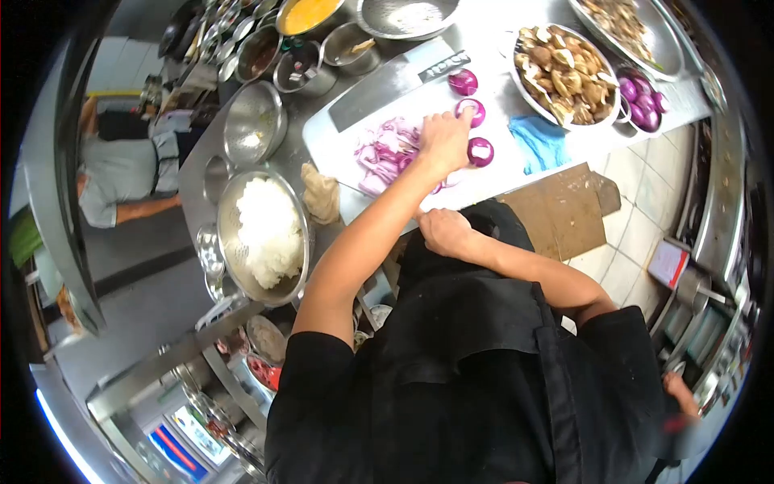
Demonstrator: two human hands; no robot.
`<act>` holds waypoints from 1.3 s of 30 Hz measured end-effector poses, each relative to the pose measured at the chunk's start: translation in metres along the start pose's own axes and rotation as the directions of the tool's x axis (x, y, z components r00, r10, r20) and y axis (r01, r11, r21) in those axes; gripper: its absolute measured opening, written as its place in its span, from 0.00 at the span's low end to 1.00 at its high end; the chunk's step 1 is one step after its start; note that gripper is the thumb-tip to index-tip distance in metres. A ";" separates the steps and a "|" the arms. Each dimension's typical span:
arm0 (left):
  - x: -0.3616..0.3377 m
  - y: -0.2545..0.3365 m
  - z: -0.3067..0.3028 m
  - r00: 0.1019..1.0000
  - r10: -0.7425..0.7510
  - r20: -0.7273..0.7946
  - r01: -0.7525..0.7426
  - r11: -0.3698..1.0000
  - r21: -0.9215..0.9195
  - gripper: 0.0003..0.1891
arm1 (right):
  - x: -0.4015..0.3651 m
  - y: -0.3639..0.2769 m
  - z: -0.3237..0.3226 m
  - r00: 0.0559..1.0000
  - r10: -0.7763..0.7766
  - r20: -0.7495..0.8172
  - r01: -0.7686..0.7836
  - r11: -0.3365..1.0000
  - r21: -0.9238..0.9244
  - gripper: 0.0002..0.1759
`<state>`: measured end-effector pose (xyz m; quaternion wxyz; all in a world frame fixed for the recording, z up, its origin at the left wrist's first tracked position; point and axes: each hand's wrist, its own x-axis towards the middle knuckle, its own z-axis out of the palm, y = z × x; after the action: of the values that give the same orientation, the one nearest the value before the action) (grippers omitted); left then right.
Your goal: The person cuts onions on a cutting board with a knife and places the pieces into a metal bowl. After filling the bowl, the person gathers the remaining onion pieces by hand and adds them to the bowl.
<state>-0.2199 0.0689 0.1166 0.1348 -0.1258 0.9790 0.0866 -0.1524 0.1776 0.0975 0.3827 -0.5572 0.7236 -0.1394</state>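
My left hand (445, 143) is over the white cutting board (326, 149), its thumb stretched out against the middle of three peeled red onion pieces (477, 112). Its other fingers are near a pile of sliced red onion (387, 153). Another onion piece (463, 81) lies above and one (480, 152) below. My right hand (446, 234) is closed at the board's near edge, by the black apron; what its fingers hold, if anything, is hidden. A wide-bladed knife (379, 95) with a dark handle rests flat along the board's far side.
Right of the board are a blue cloth (538, 143), a bowl of cut mushrooms (568, 77) and whole red onions (642, 101). Left are a beige cloth (320, 194), a colander of white food (266, 234) and metal bowls (255, 123). Another person (121, 173) stands far left.
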 end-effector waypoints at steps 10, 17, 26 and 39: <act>-0.078 -0.076 -0.055 0.764 -0.477 -0.434 0.116 0.763 -0.636 0.20 | 0.018 0.056 0.006 0.974 -0.109 -0.199 0.098 0.993 -0.066 0.18; -0.162 -0.093 0.062 0.785 -0.450 -0.425 0.145 0.801 -0.581 0.21 | 0.022 0.049 -0.022 0.986 0.000 -0.169 -0.007 0.999 -0.040 0.16; -0.171 -0.103 0.106 0.621 -0.483 -0.617 -0.079 0.745 -0.663 0.13 | -0.004 -0.025 -0.030 0.985 0.009 -0.172 -0.047 0.975 -0.216 0.17; -0.165 -0.111 0.119 0.583 -0.511 -0.631 -0.216 0.652 -0.727 0.12 | 0.062 -0.042 0.024 0.981 0.119 -0.152 -0.157 0.950 -0.269 0.14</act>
<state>-0.0070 0.0244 0.0359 -0.3739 -0.2845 0.7880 0.3978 -0.1110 0.1124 0.0832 0.2595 -0.5430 0.7973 -0.0458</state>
